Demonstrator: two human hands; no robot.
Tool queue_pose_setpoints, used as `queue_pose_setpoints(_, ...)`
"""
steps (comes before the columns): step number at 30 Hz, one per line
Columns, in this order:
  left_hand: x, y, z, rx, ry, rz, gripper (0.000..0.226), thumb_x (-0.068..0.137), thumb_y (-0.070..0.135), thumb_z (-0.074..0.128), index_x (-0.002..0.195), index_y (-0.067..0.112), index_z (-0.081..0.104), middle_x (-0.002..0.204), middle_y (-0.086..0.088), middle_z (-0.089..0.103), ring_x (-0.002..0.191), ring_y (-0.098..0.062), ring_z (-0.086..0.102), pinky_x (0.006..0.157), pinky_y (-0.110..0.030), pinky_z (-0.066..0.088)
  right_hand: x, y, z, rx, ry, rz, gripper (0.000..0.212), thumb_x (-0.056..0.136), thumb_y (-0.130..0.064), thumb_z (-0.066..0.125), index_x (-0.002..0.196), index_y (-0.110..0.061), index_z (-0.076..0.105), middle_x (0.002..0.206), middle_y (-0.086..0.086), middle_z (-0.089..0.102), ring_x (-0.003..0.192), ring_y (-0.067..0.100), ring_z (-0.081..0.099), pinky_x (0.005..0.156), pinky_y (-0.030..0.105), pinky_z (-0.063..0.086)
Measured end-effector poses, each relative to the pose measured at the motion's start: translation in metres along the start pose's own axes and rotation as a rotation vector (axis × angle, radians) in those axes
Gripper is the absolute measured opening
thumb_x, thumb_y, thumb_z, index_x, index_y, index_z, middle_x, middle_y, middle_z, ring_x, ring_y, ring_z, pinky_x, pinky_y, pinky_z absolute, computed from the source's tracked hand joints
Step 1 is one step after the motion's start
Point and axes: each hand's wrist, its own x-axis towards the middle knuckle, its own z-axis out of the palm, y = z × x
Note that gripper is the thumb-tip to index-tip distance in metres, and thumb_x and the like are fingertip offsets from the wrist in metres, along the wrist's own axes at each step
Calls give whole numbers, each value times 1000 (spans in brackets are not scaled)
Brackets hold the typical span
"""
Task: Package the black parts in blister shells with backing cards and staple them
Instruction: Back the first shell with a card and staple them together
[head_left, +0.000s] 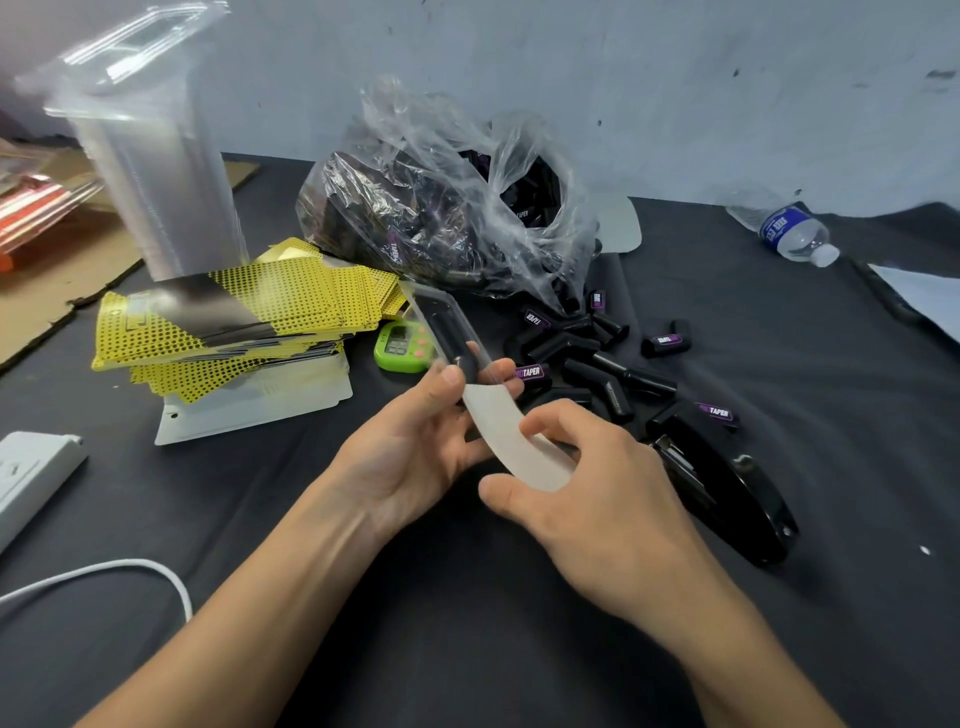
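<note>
The blister shell (441, 322) is held over the table with its long axis slanting up and away to the left, and the left hand (415, 447) pinches its near end. Just below and to the right, the right hand (597, 509) pinches the backing card (514, 441), whose far end meets the shell's near end. The shell is clear with something dark inside, and the card is bowed, white side up.

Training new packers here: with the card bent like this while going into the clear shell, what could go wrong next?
The backing card is bowed between the right hand and the blister shell; a harder push may crease it. The left hand pinches the blister shell only near its lower end, so it could twist or slip.
</note>
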Motion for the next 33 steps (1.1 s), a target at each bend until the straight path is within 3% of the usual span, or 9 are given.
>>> queue_pose_setpoints(8,-6,-4,5,-12,-43,-105,118,56,20,99,155,2,39,150,-23,53,129,-38,58,103,-51,55,3,-1,9,-20,84,-40,62,56,-79,65,108,-51,48,84,-22,59,73,-7,57,55,15,38)
queue_pose_setpoints(13,-4,-1,-4,74,-79,-113,103,61,19,90,153,7,45,148,-16,58,142,-39,48,121,-56,34,2,2,10,-63,94,-77,60,59,-70,70,111,-52,46,94,-26,58,86,0,58,64,23,44)
queue_pose_setpoints(17,2,8,-12,65,-51,-28,72,71,3,63,141,16,53,143,-15,61,128,-33,58,107,-54,49,3,6,5,-189,97,-152,62,64,-53,82,117,-49,49,101,-41,46,94,-1,44,72,9,35)
queue_pose_setpoints(19,5,13,-19,-20,-32,13,73,73,-4,57,142,19,50,136,-16,62,125,-32,59,102,-53,51,5,8,-1,-261,75,-203,65,65,-43,86,119,-46,51,103,-47,41,96,-5,38,74,8,34)
queue_pose_setpoints(21,5,17,-25,-19,-10,28,77,74,-4,57,147,18,50,134,-17,63,124,-33,61,101,-53,51,7,10,-6,-319,60,-238,67,64,-33,88,120,-44,53,107,-43,37,102,-3,39,77,18,35)
queue_pose_setpoints(24,6,19,-28,153,42,8,56,84,7,60,139,15,61,135,-16,65,124,-33,63,94,-52,58,11,17,-10,-359,73,-258,69,61,-23,87,118,-44,55,110,-39,36,106,-1,42,83,25,34)
queue_pose_setpoints(28,10,15,-30,296,175,19,34,101,2,49,129,9,67,123,-16,71,105,-30,71,75,-45,63,18,27,-8,-375,61,-270,73,58,-23,91,118,-43,55,110,-35,39,100,-6,34,84,20,31)
queue_pose_setpoints(30,11,11,-29,330,211,39,37,98,-6,48,128,6,67,120,-17,72,98,-29,72,70,-42,62,20,31,-4,-335,64,-284,74,57,-21,93,120,-40,58,115,-33,44,115,-1,42,92,16,31)
queue_pose_setpoints(33,11,6,-27,371,226,54,39,96,-8,51,125,9,70,118,-19,74,92,-27,72,68,-39,62,24,33,3,-271,51,-313,76,55,-20,96,124,-31,66,137,-17,56,131,4,41,102,-2,15)
